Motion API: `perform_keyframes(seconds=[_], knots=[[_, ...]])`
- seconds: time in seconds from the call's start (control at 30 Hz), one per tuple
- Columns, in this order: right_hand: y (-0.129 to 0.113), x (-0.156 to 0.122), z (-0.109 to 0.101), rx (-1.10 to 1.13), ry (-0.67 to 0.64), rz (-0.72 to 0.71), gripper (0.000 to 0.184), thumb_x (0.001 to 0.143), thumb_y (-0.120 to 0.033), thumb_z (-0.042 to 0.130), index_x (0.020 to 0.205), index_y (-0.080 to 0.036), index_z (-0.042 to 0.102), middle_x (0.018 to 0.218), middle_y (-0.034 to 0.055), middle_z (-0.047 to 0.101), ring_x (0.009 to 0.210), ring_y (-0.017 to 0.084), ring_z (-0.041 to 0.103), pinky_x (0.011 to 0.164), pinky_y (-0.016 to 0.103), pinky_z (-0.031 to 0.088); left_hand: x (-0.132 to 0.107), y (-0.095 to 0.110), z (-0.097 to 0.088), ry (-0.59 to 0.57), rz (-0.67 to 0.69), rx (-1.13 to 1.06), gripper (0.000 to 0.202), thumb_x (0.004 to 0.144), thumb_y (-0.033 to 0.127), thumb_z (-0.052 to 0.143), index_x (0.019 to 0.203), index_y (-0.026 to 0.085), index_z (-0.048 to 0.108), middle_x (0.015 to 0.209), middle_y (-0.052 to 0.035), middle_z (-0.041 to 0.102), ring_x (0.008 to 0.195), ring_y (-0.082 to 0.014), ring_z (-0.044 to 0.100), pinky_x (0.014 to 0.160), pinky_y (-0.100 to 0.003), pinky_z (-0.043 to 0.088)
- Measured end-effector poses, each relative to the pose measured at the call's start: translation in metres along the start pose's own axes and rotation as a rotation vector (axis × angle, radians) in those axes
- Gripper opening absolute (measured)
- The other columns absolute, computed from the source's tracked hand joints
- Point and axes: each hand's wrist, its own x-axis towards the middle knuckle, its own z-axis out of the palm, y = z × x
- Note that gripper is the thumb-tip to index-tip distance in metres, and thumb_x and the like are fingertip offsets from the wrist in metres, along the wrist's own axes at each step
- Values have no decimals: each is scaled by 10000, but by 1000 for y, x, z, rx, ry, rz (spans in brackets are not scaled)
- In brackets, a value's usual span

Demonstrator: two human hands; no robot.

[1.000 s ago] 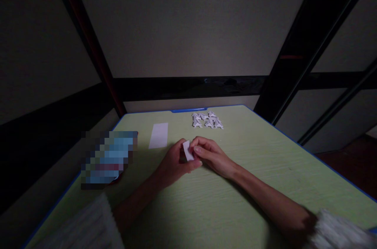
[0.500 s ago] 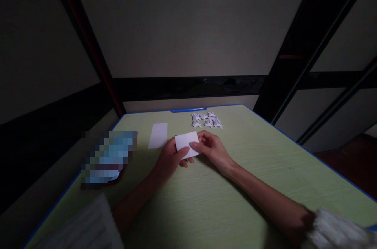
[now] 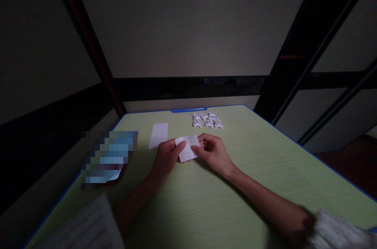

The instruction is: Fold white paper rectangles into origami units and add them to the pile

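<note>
A small white paper slip (image 3: pixel 187 149) is held between both hands just above the green table (image 3: pixel 224 202). My left hand (image 3: pixel 166 158) pinches its left edge with thumb and fingers. My right hand (image 3: pixel 212 151) pinches its right edge, fingers curled. The slip faces me, roughly flat, with a faint crease down its middle.
A flat white paper strip (image 3: pixel 158 135) lies on the table left of the hands. Several small folded white paper pieces (image 3: pixel 207 120) sit in a cluster near the far edge. A blurred blue object (image 3: pixel 107 158) rests at the table's left edge. Dark beams frame the walls behind.
The paper, held folded and edge-on a second ago, has been opened out into a flat rectangle. Both hands have shifted slightly apart along its edges.
</note>
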Motion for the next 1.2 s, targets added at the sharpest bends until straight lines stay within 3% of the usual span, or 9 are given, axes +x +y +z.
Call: perform_keyframes(seconds=[0.23,0.4,0.53,0.63,0.73,0.87,0.93,1.07,1.2], knots=[[-1,2,-5,-3,62,-67,103,657,-237,560,641,-150,507,495,-54,417,427,47,347,401,186,256,-1,1,-2,-43,24,83,164,601,275,581,545,125,617,473,-3,573,442,-95,487,408,-190,384],[0,3,-5,69,55,49,108,604,-216,597,657,-152,529,472,-44,486,412,65,414,411,196,297,2,1,-6,47,221,197,90,593,204,575,576,163,653,601,-9,602,500,-100,497,453,-201,404],[0,5,-7,119,91,-113,58,576,-101,567,544,-148,564,669,5,569,615,93,503,567,225,369,3,0,-7,-7,292,65,122,528,109,570,548,179,668,852,-49,619,816,-172,543,706,-259,431],[0,6,-10,118,93,-205,149,587,-54,507,483,-148,555,676,5,554,633,91,490,574,226,363,2,1,-6,-28,163,-159,150,558,122,525,604,160,663,962,-70,597,902,-197,523,711,-279,432],[-1,6,-11,126,47,-231,187,585,-23,465,466,-146,540,657,1,540,612,84,477,561,223,357,1,1,-4,-25,-21,-315,183,604,213,532,736,133,630,760,-59,624,708,-169,566,582,-274,448],[-1,5,-11,67,15,-270,199,601,-13,461,476,-145,543,667,8,537,633,87,481,577,231,364,1,0,-1,-100,-138,-141,230,531,237,638,715,104,606,520,-1,589,481,-114,523,450,-211,388],[0,5,-11,20,-5,-281,178,603,-17,486,507,-142,567,723,22,536,671,93,490,588,236,373,1,-1,-1,-112,-138,-66,228,497,221,664,677,93,607,494,-2,594,445,-105,514,439,-203,372],[5,7,-14,6,-116,-207,116,574,-37,564,600,-136,619,900,50,494,681,81,493,550,218,381,1,-2,-5,-12,-96,-50,202,506,222,652,661,101,607,521,-14,623,466,-124,543,455,-218,386],[8,7,-14,16,-205,-131,99,573,-77,607,637,-143,644,848,35,495,603,54,473,512,203,373,3,0,-8,75,-24,10,135,497,190,640,604,115,604,531,-17,637,513,-144,572,467,-219,398]])
